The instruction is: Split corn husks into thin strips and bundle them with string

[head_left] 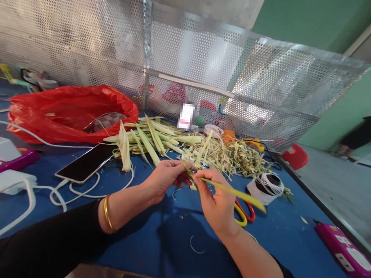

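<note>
My left hand (161, 181) and my right hand (217, 204) meet over the middle of the table, both closed in a pinch. Between their fingertips runs a thin yellow-green strip, apparently corn husk (239, 192), whose free end sticks out to the right past my right hand. Scissors (246, 212) with red and yellow handles lie partly hidden behind my right hand. Just beyond the hands are pale green corn husks (153, 142) and a heap of shredded dry husk (223, 156). A spool of white cord (266, 187) stands to the right.
An open red plastic bag (72, 111) sits back left. Near it a phone (85, 164) lies with white cables and a purple power strip (2, 166). Another purple power strip (346, 251) is at right. A perforated metal screen (197, 56) closes the back. One person (368, 131) stands far right.
</note>
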The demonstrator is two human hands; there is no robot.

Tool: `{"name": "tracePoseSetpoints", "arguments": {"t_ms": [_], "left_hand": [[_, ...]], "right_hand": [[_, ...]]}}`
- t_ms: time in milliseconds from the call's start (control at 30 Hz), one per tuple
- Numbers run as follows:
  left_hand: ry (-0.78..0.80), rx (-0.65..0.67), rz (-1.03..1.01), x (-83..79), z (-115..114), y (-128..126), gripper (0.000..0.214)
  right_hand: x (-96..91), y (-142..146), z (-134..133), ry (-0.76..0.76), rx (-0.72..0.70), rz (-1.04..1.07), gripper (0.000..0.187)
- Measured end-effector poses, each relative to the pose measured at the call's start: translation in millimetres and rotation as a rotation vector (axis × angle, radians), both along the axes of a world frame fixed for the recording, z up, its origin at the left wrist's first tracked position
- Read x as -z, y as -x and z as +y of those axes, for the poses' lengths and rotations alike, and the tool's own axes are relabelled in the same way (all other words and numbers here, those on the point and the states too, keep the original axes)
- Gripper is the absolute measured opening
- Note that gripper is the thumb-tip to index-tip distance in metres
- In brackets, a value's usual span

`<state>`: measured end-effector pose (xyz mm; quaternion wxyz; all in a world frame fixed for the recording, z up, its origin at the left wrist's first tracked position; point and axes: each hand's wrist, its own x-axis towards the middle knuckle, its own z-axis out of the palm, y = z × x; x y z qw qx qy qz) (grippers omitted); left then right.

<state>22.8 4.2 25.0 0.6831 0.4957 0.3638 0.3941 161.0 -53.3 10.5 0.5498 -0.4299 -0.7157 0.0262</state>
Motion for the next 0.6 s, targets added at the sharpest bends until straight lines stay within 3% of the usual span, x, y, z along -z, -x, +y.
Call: {"name": "tracePoseSetpoints", "arguments": {"t_ms": [167, 267, 400, 600], "left_hand": [[-0.069, 0.036, 0.051, -0.6, -1.2, 0.2, 0.030], [-0.119, 0.063, 0.045, 1.2, -1.0, -0.3, 0.031], [-0.085, 0.089, 0.035, 0.9, -2.5, -2.2, 0.028], [-0.023, 0.167, -0.052, -0.2, -1.2, -1.5, 0.018]], "right_hand": [[-2.1, -1.5, 4.5, 0.176, 0.012, 0.198, 0.008], [-2.9, 0.1, 8.3, 0.304, 0.004, 0.476, 0.009], [1.6, 1.9, 15.4, 0.568, -0.136, 0.840, 0.018], [1.8, -0.7, 19.4, 0.605, -0.118, 0.933, 0.024]]}}
